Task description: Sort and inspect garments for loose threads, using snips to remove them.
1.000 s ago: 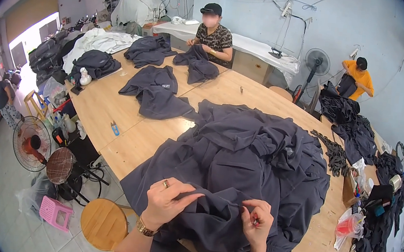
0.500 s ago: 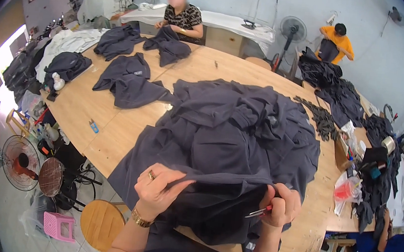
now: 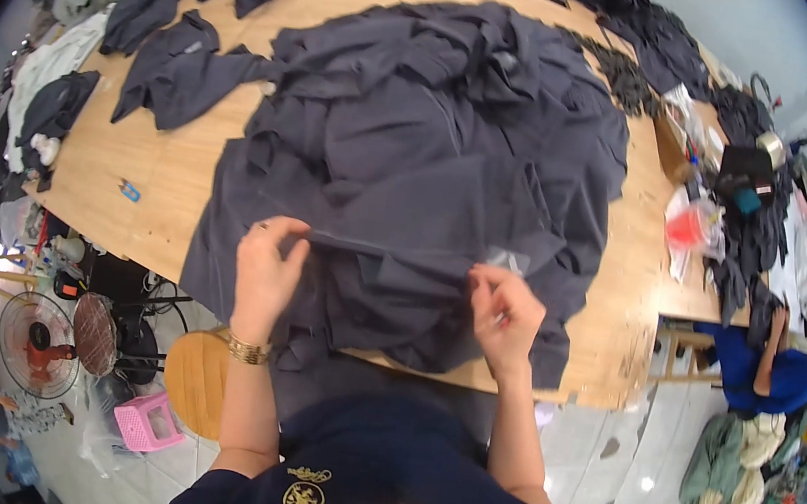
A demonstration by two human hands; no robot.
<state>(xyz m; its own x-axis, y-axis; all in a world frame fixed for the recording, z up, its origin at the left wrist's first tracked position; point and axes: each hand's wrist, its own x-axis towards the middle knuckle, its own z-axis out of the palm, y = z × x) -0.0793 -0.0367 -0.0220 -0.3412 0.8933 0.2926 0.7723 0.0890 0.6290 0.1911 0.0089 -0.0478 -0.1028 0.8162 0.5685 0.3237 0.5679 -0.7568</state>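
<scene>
The dark grey garment (image 3: 390, 276) sits at the near side of the garment pile (image 3: 408, 132) on the table (image 3: 618, 349). Your left hand (image 3: 267, 271) has its fingers pinched on the edge's left end; your right hand (image 3: 506, 317) has its fingers pinched on the right end. Blue thread snips (image 3: 130, 190) lie left, a red-filled cup (image 3: 689, 227) right.

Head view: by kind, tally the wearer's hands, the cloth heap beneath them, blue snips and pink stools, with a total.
Bare left hand and bare right hand: 2
Large dark grey cloth heap: 1
Small blue thread snips: 1
Pink plastic stool: 1
Total: 5
</scene>
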